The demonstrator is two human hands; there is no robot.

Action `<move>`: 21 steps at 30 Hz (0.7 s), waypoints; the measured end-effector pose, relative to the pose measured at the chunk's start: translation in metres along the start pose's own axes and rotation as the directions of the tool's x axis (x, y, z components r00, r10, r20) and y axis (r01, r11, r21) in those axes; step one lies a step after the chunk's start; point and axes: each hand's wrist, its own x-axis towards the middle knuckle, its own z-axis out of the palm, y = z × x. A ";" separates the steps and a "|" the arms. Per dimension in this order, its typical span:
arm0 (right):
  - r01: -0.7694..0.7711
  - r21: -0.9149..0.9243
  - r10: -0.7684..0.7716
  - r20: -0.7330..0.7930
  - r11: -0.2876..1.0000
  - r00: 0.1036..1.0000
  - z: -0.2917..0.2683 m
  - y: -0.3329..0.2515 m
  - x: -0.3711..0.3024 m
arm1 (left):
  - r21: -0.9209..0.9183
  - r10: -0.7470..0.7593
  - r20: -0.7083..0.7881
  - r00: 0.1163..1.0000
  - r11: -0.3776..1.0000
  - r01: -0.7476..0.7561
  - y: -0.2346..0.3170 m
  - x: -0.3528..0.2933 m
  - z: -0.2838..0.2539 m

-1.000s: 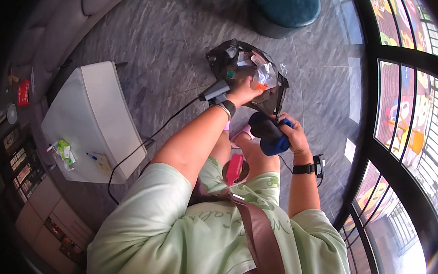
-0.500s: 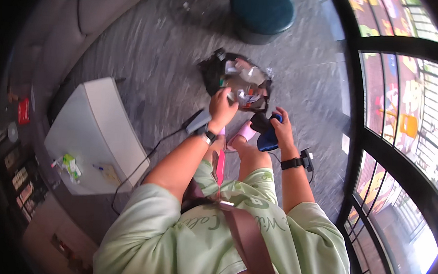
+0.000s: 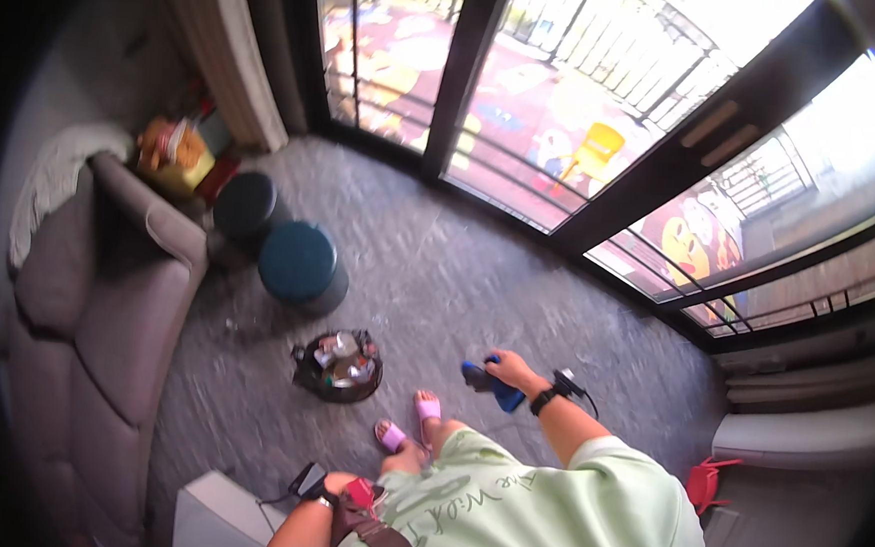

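My right hand (image 3: 517, 371), stretched out over the floor, is closed around a blue and black object (image 3: 501, 390) whose kind I cannot make out. Close to my body, my left hand (image 3: 341, 481) is beside a red item (image 3: 361, 493) at the shoulder strap. The fingers of that hand hardly show. On the floor ahead of my pink slippers (image 3: 428, 406) stands a bin lined with a black bag (image 3: 358, 393), full of mixed litter. Neither hand touches it.
Two dark round stools (image 3: 303, 260) stand beyond the bin, with a grey sofa (image 3: 123, 345) to the left. A white table (image 3: 217, 521) is at my lower left. Sliding glass doors (image 3: 550, 242) close off the far side, and a red chair (image 3: 707, 484) is at the right.
The view has turned toward the glass doors. My left hand has drawn back from the bin to my body. My right hand has swung away from the bin, still holding the blue and black object.
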 end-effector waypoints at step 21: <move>0.071 0.861 0.314 -0.259 0.504 0.913 -0.274 0.235 -0.133 | -0.015 -0.308 -0.387 0.869 0.944 0.328 0.276 0.057 -0.025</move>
